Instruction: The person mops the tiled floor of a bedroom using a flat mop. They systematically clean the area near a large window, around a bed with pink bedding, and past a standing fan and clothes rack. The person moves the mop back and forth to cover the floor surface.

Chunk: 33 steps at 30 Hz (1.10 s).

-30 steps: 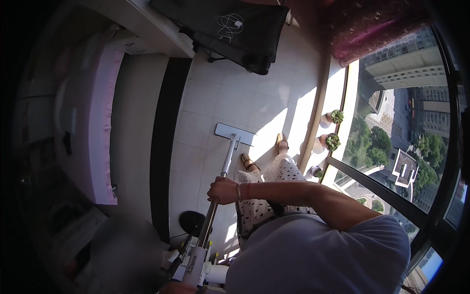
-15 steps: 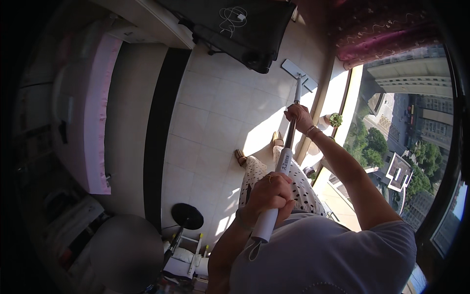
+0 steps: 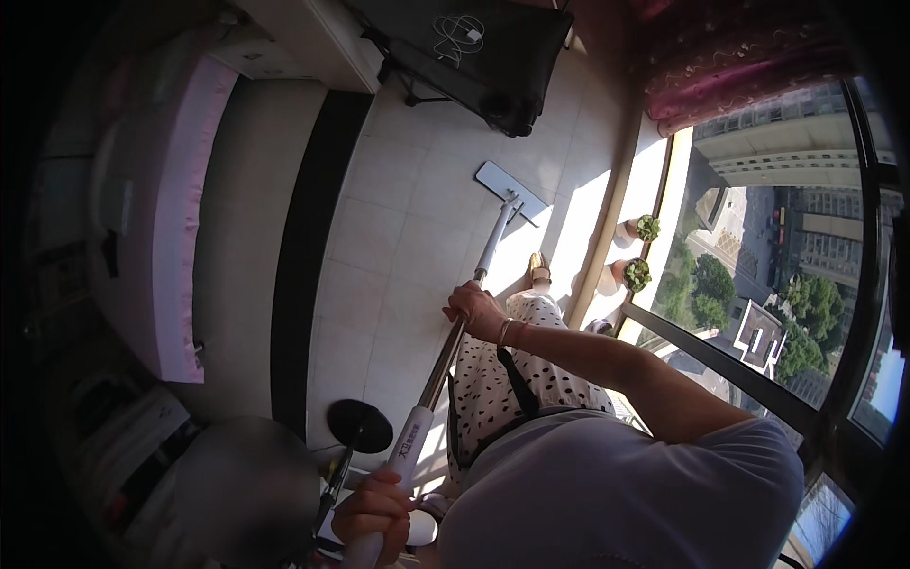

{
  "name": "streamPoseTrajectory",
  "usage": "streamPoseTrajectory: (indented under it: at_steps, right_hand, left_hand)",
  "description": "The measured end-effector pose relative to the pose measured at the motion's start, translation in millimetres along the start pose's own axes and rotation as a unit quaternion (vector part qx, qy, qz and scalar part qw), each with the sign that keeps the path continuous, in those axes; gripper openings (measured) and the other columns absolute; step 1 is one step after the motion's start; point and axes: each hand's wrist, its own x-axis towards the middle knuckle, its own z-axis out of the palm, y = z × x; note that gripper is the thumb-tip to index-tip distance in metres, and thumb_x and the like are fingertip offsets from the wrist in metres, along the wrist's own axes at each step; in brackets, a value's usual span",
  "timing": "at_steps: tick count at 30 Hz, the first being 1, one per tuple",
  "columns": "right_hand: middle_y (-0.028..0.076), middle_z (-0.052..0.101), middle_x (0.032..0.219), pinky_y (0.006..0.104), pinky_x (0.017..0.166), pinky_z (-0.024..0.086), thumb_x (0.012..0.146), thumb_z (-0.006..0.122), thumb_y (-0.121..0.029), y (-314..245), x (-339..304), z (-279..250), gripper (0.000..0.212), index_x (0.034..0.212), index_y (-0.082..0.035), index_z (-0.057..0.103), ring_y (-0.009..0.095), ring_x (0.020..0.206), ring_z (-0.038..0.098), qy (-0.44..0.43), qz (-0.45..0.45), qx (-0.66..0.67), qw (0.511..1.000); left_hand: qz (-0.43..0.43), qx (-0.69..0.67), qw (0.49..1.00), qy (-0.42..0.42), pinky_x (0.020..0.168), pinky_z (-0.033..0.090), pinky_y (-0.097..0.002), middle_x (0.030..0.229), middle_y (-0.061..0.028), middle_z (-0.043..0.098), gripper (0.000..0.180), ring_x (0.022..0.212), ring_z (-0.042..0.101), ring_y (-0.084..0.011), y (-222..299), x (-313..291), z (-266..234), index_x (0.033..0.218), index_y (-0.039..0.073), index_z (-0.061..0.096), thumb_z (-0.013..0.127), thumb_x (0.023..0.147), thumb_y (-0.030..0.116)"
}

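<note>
A flat mop (image 3: 409, 444) with a white-and-metal pole runs from the lower middle up to its rectangular head (image 3: 500, 180), which lies flat on the tiled floor. My right hand (image 3: 477, 309) wraps round the metal part of the pole, halfway along. Lower down, my left hand (image 3: 375, 512) is closed round the thick white grip near the pole's end, close to the bottom edge of the view. Beyond the mop head stands a black folding cot or chair (image 3: 474, 57) with a white cable (image 3: 459, 40) lying on it.
Potted plants (image 3: 637, 274) stand on the sunlit window ledge at the right, below a dark red curtain (image 3: 739, 57). A black floor strip (image 3: 305, 247) and a bed with a pink skirt (image 3: 180, 237) lie to the left. A round black disc on a stand (image 3: 360, 426) is near my left hand.
The mop head has moved left and nearer, away from the window side. Both hands have shifted left and down with the pole, and my left hand is now lower in view.
</note>
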Motion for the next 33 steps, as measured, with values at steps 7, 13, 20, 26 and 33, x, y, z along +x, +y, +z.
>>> streamPoseTrajectory:
  at_steps: [7,13,20,26,33]
  right_hand:
    - [0.007,0.062,0.088,0.0436,0.081,0.052,0.089,0.062,-0.033,-115,-7,92,0.027,0.082,-0.007,0.065,0.028,0.098,0.057,-0.13,-0.149,0.08,0.977]
    - [0.013,0.062,0.086,0.0464,0.075,0.054,0.09,0.061,-0.034,-117,-1,69,0.03,0.081,-0.006,0.067,0.03,0.092,0.063,-0.178,-0.135,0.011,0.975]
    - [0.016,0.062,0.086,0.0434,0.074,0.053,0.088,0.064,-0.03,-55,-12,-4,0.027,0.082,-0.003,0.065,0.032,0.087,0.062,-0.019,-0.051,0.006,0.998]
    - [0.013,0.061,0.077,0.0431,0.073,0.05,0.082,0.073,-0.022,73,-16,-80,0.024,0.075,-0.003,0.059,0.033,0.08,0.06,0.101,0.021,0.01,0.995]
    - [0.012,0.06,0.072,0.0425,0.075,0.047,0.088,0.065,-0.021,72,31,-78,0.03,0.067,-0.002,0.056,0.033,0.082,0.056,0.133,0.073,0.016,0.988]
  left_hand:
    - [0.06,0.06,0.995,-0.054,0.081,0.05,-0.0474,0.072,-0.0073,0.059,0.012,0.062,0.06,-0.0215,76,-57,-69,0.084,0.008,0.053,0.064,0.082,0.003]
    - [0.144,0.025,0.964,-0.224,0.081,0.053,-0.0505,0.074,-0.0106,0.064,0.021,0.068,0.066,-0.0255,73,-20,-81,0.084,0.005,0.053,0.073,0.077,0.009]
    - [0.016,0.017,0.999,-0.025,0.079,0.053,-0.0427,0.072,-0.0053,0.059,0.022,0.069,0.063,-0.0195,37,-3,-37,0.082,0.01,0.049,0.07,0.084,0.016]
    - [0.088,-0.102,0.991,0.007,0.084,0.054,-0.0427,0.075,-0.0043,0.06,0.025,0.073,0.066,-0.019,-35,87,50,0.088,0.01,0.05,0.073,0.088,0.022]
    - [-0.023,-0.166,0.985,0.042,0.094,0.044,-0.0457,0.068,-0.0028,0.054,0.021,0.068,0.055,-0.0181,-34,135,26,0.08,0.009,0.049,0.063,0.075,-0.005]
